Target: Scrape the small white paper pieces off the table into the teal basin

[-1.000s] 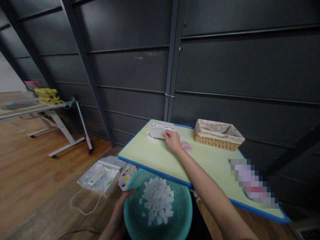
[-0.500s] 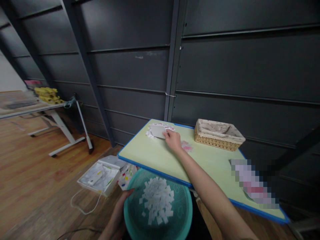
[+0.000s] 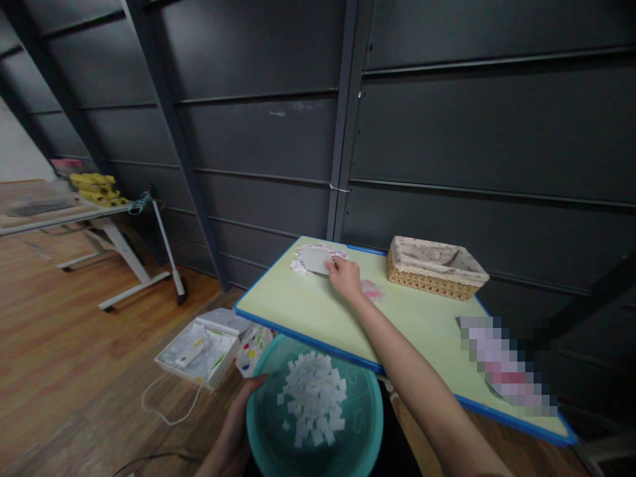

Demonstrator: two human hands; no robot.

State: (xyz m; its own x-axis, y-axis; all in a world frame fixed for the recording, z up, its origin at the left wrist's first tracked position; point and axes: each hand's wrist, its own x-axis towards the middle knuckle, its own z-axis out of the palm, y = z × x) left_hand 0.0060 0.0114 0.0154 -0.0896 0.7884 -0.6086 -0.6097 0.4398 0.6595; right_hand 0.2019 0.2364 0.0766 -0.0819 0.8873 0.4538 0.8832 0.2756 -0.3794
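My right hand (image 3: 345, 277) reaches across the pale yellow-green tabletop (image 3: 278, 291), closed on the near edge of a flat white rectangular card (image 3: 317, 260). Its card stands tilted in front of a low heap of white and pinkish scraps (image 3: 298, 266), partly hiding them. Below the table's near edge sits a green mesh plastic basket (image 3: 376, 417), holding many small white square pieces (image 3: 314, 397). My left hand (image 3: 239, 411) grips the basket's left side, thumb over the rim; its other fingers are hidden behind the wall.
A cloth-lined wicker basket (image 3: 430, 285) stands at the table's back right. A pixelated flat item (image 3: 501, 368) lies near the right end. On the floor at left are an open white box (image 3: 199, 351) with a cord and a spotted bag (image 3: 256, 348). A dark panelled wall (image 3: 258, 132) rises behind.
Almost nothing differs. My right hand and the white card have shifted very slightly to the right, with the whole view drifting a few pixels the same way.
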